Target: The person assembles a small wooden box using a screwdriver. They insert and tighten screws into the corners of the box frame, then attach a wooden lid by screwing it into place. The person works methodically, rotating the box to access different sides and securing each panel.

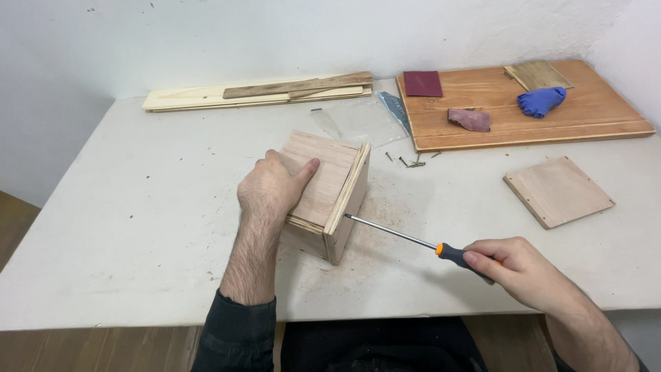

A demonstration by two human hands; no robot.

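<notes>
Wooden box (322, 193): sitting mid-bench (138, 227), left hand (272, 187) pressing flat on top, fingers spread over it. Screwdriver (413, 241): right hand (523, 272) gripping its handle, fingers closing round it, tip meeting the box's side panel. Loose screws (410, 162) lying beyond; square plywood panel (558, 191) lying at right

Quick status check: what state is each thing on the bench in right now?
Wooden box: on its side, pinned by left hand.
Screwdriver: in right hand, tip against box panel.
Square panel: lying flat, loose.
Screws: scattered.
Blue glove: crumpled on board.
</notes>
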